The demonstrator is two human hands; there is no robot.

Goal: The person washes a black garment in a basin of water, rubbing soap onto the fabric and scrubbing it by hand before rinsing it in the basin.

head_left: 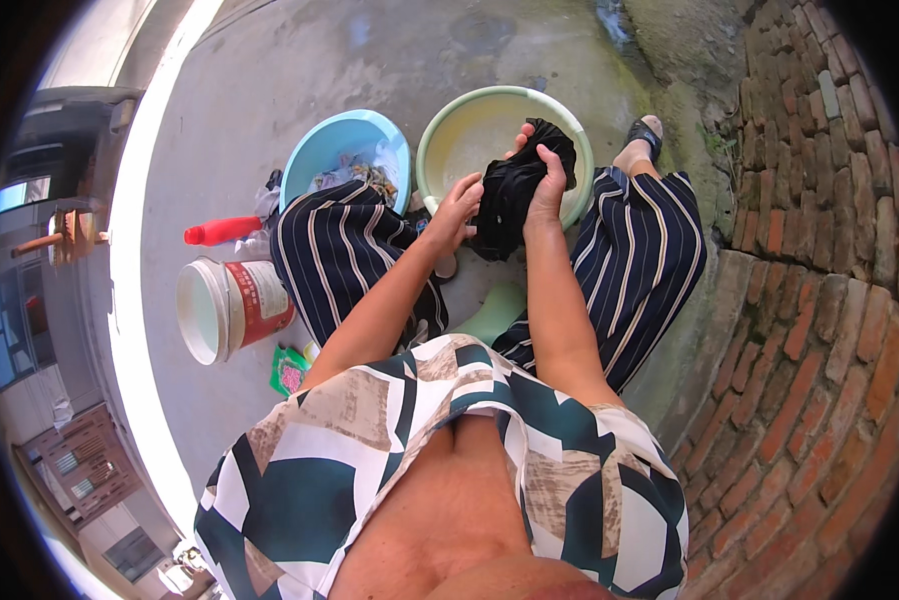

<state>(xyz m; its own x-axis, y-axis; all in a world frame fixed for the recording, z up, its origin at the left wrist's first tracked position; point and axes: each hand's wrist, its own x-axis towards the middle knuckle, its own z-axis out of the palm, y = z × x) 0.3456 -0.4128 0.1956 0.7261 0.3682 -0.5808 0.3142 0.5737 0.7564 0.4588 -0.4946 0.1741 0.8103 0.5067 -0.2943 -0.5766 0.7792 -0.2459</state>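
While the right hand [546,192] grips the black cloth [507,200] at the green basin's [459,130] five o'clock side, the left hand [456,210] lies against the cloth's nine o'clock edge, its grip indeterminable. The blue basin [309,150] stands at nine o'clock.

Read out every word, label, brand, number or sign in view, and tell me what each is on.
White bucket: pale print on its red label, too small and blurred to quote.
Green-and-pink packet: any print is too small to read.
Black cloth, pale green basin, blue basin: no text visible.
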